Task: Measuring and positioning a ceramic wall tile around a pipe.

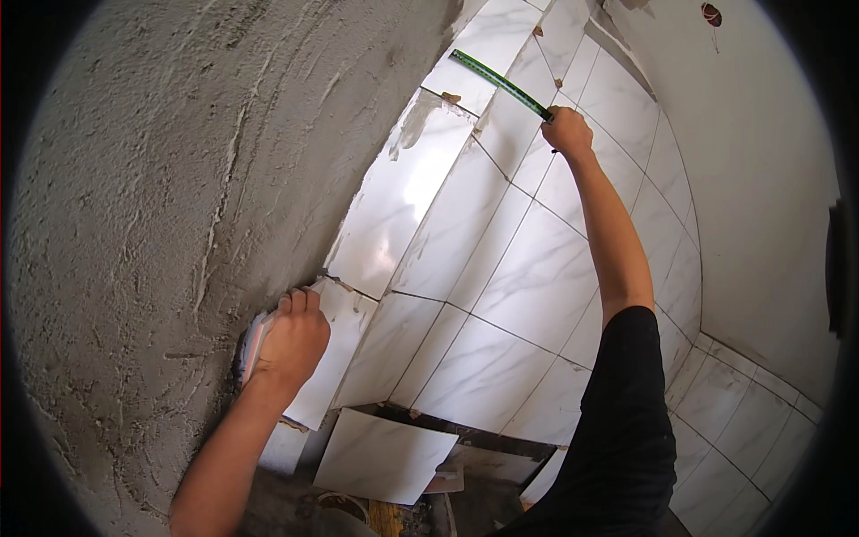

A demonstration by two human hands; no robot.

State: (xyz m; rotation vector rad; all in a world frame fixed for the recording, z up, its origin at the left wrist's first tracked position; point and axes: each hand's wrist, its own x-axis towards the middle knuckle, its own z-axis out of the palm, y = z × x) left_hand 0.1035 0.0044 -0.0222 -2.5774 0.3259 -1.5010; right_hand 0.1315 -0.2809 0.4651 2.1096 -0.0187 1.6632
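Observation:
My left hand point(291, 338) is closed over the left edge of a white, grey-veined tile point(335, 353) at the lower left. A pinkish-white strip and grey mortar point(242, 356) show beside the fingers, against the rough wall. At the upper right, my right hand point(569, 134) is wrapped round one end of a narrow green strip point(501, 82) with dark marks along it, like a tape measure blade or ruler. The strip reaches up and left across the tiles. Above the left hand's tile sits another glossy tile point(407, 192) with mortar smears along its left edge.
Rough grey mortar point(161, 179) covers the left wall. Marbled tiles point(528, 268) cover the stepped middle and right. A loose tile point(385, 455) leans at the bottom, near a bucket rim point(344, 503). Above the right-hand tiles is a plain pale wall point(747, 152) with a hole point(711, 14).

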